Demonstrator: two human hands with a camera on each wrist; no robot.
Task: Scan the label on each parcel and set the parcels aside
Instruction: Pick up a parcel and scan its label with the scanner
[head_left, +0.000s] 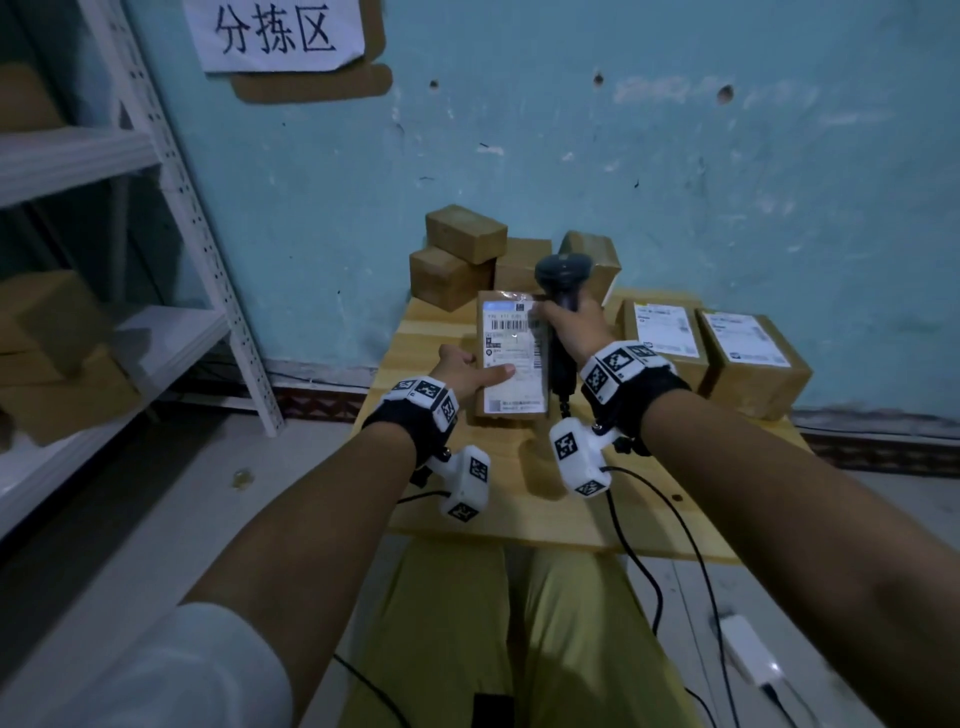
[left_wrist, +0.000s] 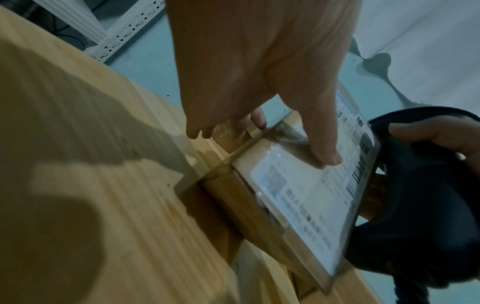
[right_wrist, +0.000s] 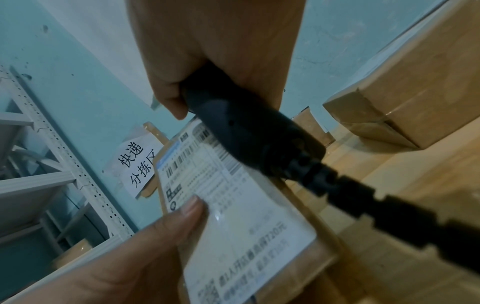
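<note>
The left hand (head_left: 460, 371) grips a parcel (head_left: 511, 356) above the wooden table (head_left: 524, 512), thumb (right_wrist: 191, 207) pressed on its label (right_wrist: 233, 207), fingers curled behind. The right hand (head_left: 574, 325) is wrapped round a black scanner (head_left: 563, 280) just beside the parcel's right edge. Two labelled parcels (head_left: 667, 332) (head_left: 753, 353) lie to the right; four plain boxes (head_left: 465, 234) are piled behind.
</note>
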